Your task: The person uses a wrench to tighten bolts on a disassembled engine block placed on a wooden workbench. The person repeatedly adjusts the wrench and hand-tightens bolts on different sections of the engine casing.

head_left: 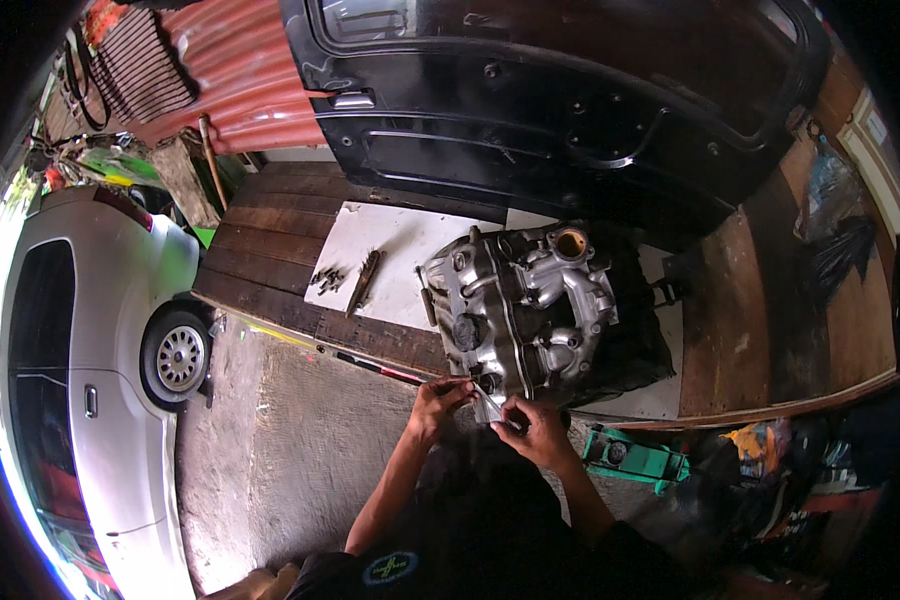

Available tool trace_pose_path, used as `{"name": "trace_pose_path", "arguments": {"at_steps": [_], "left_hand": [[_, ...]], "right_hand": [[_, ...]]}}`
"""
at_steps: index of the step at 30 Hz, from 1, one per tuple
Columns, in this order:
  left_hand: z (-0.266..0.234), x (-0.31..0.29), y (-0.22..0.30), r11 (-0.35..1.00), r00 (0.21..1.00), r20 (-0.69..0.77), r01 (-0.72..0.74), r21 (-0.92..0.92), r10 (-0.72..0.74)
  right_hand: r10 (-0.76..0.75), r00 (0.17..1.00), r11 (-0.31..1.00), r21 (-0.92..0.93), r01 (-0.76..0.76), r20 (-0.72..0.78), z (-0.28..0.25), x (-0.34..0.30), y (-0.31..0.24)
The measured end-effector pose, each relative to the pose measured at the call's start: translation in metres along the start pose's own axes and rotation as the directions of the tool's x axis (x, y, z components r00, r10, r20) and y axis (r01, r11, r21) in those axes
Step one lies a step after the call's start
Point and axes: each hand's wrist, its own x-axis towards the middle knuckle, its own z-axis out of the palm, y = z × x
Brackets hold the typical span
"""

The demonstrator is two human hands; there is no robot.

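The workshop bench [260, 240] is of dark wooden planks, with a white board [415, 228] laid across part of it. The person stands at its front edge, as seen from this side of the room.

Right hand [536, 434]: thumb and fingers pinched together on a slim pale piece [487, 401]. Left hand [437, 408]: fingers curled in at the upper-left end of that piece; whether they grip it, or a part behind it, cannot be told.

Position of the work: the piece slants between the two hands, in front of the near end of the metal engine assembly [513, 310]. Contact with the assembly cannot be confirmed. The assembly sits on black sheeting [642, 350], beyond both hands.

Status, by judgement: work is in progress. The assembly stands largely joined, with its castings in place; the piece remains in hand, not released. Small dark parts [328, 280] lie loose beside a brown elongated item [366, 282], unattended. Whether they are to be fitted or have been removed cannot be determined.

Beyond: a black vehicle door [450, 155] stands behind the bench.
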Motion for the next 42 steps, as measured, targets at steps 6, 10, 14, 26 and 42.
{"name": "trace_pose_path", "arguments": {"at_steps": [6,10,14,26,42], "left_hand": [[-0.005,0.003,0.003,0.998,1.0,0.024,0.011,0.064,-0.012],[0.0,0.001,0.004,0.995,0.999,0.053,-0.01,0.095,0.005],[0.003,0.003,-0.001,0.996,0.999,0.026,-0.036,0.079,0.035],[0.002,0.005,-0.003,0.984,0.993,0.031,-0.118,0.131,0.115],[-0.009,0.025,0.015,0.942,0.974,0.205,0.026,0.334,-0.1]], "right_hand": [[-0.033,0.999,0.999,0.008,0.033,0.023,0.013,-0.013,0.014],[-0.103,0.992,0.993,-0.054,0.107,0.078,0.013,-0.016,0.017],[-0.026,0.974,0.999,-0.024,0.032,0.227,0.0,-0.013,0.011],[0.003,0.956,1.0,-0.024,0.004,0.294,0.002,-0.016,0.016],[0.222,0.817,0.956,-0.047,-0.29,-0.533,0.106,-0.02,-0.004]]}}
